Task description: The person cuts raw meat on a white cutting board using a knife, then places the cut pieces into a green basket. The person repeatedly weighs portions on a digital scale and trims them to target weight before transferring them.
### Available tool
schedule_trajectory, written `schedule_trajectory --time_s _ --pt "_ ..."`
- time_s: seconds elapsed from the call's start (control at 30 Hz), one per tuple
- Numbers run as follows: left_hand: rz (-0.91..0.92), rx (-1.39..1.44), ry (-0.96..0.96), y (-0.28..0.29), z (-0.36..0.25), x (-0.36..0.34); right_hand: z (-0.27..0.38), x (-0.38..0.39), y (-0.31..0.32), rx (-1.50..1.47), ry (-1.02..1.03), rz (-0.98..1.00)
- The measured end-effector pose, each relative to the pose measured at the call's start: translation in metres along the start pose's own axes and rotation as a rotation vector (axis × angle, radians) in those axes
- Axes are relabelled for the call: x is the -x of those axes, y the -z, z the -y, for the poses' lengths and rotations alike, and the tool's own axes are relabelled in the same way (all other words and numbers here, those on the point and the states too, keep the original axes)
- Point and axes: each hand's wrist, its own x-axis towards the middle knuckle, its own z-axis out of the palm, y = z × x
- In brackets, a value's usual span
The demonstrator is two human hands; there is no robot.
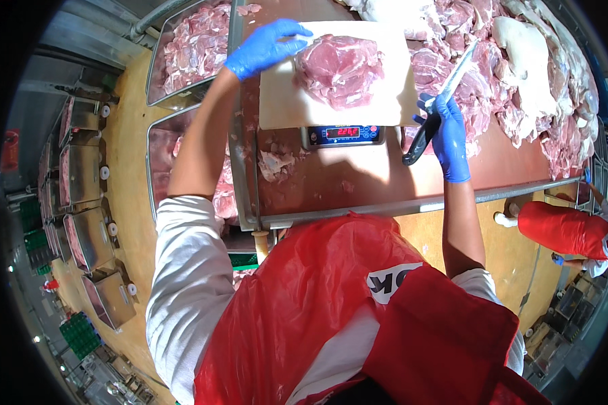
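Observation:
A large piece of raw pink meat (340, 71) lies on a white cutting board (280, 108). The board rests over a digital scale, whose blue panel (343, 135) with a lit red display shows below the board's near edge. My left hand (269, 48), in a blue glove, reaches over the board's far left corner, fingers stretched toward the meat and apart from it. In my blue-gloved right hand (446, 135), at the board's right side, is a knife (422, 140), held by its black handle. Its blade points up and away, over the meat pile.
Large meat cuts (513, 67) are heaped on the table's right. Metal bins (157, 94) with meat stand off its left edge. Trimmings (277, 164) lie near the scale. Wheeled metal carts (81, 172) line the far left floor. Another person in a red apron (567, 229) is at right.

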Motion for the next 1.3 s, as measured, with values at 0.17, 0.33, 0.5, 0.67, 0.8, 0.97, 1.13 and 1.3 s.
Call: schedule_trajectory --time_s 0.17,0.33,0.5,0.67,0.8,0.97,1.13,1.3 --pt "-0.079 -0.167 -0.066 0.048 -0.015 -0.043 0.01 0.001 0.02 0.088 0.003 -0.063" --pt "-0.102 -0.348 -0.13 0.047 -0.017 -0.052 0.014 0.002 0.014 0.068 0.027 -0.055" --pt "-0.063 -0.491 -0.117 0.016 -0.036 -0.047 0.013 0.01 0.008 0.089 0.041 -0.001" --pt "-0.056 -0.627 -0.07 -0.029 -0.091 -0.035 -0.002 0.003 0.012 0.472 -0.059 -0.044" --pt "-0.356 -0.783 -0.248 -0.092 -0.065 -0.015 0.005 -0.009 -0.035 0.493 -0.044 0.109" --pt "-0.553 -0.879 -0.31 -0.121 -0.052 -0.012 0.0 -0.042 -0.082 0.657 0.103 0.179" --pt "-0.424 -1.017 -0.371 -0.117 -0.064 -0.005 0.003 -0.071 -0.112 0.78 0.244 0.261" --pt "-0.486 -0.816 -0.308 -0.117 -0.082 -0.006 0.003 -0.042 -0.1 0.937 0.309 0.37"
